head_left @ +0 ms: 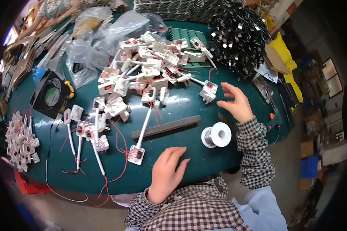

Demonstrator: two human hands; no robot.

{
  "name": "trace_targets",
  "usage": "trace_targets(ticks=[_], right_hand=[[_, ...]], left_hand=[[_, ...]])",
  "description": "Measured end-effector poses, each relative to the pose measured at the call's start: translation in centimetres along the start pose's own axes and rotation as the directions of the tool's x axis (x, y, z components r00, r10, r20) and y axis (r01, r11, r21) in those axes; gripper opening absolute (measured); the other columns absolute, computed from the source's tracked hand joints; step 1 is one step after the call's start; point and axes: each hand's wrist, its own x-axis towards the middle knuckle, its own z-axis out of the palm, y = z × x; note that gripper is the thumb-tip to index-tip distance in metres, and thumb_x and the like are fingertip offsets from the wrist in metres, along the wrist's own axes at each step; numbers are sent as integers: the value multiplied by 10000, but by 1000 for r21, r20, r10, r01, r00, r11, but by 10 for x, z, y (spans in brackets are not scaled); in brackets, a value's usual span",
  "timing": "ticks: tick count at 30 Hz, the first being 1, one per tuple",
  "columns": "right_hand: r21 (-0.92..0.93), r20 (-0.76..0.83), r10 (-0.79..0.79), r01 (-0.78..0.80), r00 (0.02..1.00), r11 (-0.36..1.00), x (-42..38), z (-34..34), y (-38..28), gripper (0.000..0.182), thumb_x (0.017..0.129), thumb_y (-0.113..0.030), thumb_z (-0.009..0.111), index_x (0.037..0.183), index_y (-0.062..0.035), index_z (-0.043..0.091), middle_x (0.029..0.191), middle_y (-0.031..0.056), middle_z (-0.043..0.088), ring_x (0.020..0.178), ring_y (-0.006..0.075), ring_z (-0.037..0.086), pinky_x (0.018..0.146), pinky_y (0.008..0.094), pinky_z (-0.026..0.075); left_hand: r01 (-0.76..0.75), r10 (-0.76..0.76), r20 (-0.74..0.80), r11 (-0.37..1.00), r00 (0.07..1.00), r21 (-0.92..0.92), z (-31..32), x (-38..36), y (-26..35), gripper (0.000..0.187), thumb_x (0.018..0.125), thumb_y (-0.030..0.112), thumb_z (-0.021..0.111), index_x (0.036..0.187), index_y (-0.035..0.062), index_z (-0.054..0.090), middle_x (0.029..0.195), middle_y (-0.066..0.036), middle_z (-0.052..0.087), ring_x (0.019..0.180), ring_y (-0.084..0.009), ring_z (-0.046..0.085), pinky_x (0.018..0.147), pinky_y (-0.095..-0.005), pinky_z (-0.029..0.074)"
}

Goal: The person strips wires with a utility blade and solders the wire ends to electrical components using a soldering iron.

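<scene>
My left hand (167,173) rests low over the table's front edge, fingers apart and nothing in it. Left of it lies a white plastic housing (136,154) with a white tube and thin red wires. My right hand (236,103) is raised at the right with thumb and fingers spread, holding nothing. Just left of those fingertips stands another white housing (208,92), apart from them. Between my hands sits a white spool of solder-like wire (216,134). A dark grey bar (165,127) lies across the table above my left hand.
A heap of white housings (150,65) with red wires fills the middle back. Black cables (239,38) pile up at the back right. At left are a black fan (52,94), plastic bags (104,30) and more white parts (21,140). Another person's arm (61,17) shows at the far left.
</scene>
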Motion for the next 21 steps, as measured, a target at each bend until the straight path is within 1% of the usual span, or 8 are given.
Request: trace_targets(ticks=[3,5,6,8,12,15,19,21], right_hand=[[37,-51,28,-26,998,999,6,2,-5,698,701,-130,809,1340,-80,531,1240,108,585,1102,249,600,882,362,515],[-94,2,-96,96,995,991,10,5,-9,780,671,-205,843,1362,-76,504,1260,143,564,1168,286,557,959,391,471],[-90,63,-75,81,995,993,16,9,-8,904,624,-285,873,1397,-73,455,1265,181,544,1216,321,511,1019,408,420],[-124,97,-169,181,981,976,28,25,6,961,614,-308,874,1425,-80,410,1252,194,535,1215,336,500,1026,413,409],[-178,115,-104,123,988,976,34,31,3,948,620,-271,865,1423,-79,401,1222,189,534,1166,343,527,998,407,432],[-124,36,-118,121,992,985,19,23,-6,906,620,-182,850,1408,-92,412,1179,175,525,1089,326,570,939,397,476],[-78,48,-51,54,998,995,10,20,-2,888,618,-166,858,1401,-88,446,1179,155,543,1096,281,564,937,369,482],[36,37,-15,14,999,999,5,18,-4,806,642,-141,831,1369,-84,487,1198,146,531,1089,263,569,909,356,502]], left_hand=[[17,-17,18,1000,1000,-2,-2,1,2,328,761,-19,746,1073,8,646,1041,-130,640,866,-231,668,736,-302,556],[54,-51,47,997,998,-52,-4,1,2,331,758,-26,746,1073,9,648,1043,-125,644,861,-218,665,738,-292,552],[60,-57,52,997,997,-50,-4,2,2,331,758,-26,746,1073,9,648,1043,-125,644,861,-218,665,738,-292,552],[89,-86,54,994,995,-64,-4,4,3,315,776,17,747,1075,17,649,1057,-118,646,857,-232,673,733,-311,554],[125,-122,69,991,990,-43,-5,4,5,314,778,10,744,1078,14,651,1057,-122,644,863,-227,672,743,-302,559],[145,-141,74,987,987,-67,-6,7,8,345,749,-46,745,1077,-3,649,1037,-129,646,852,-203,659,744,-283,545],[177,-169,98,982,981,-73,-6,10,11,344,752,-46,745,1080,-6,649,1034,-126,646,852,-197,658,748,-281,545],[185,-178,96,980,979,-68,-8,12,12,343,756,-41,746,1083,-5,651,1032,-125,646,854,-195,659,749,-280,545]])
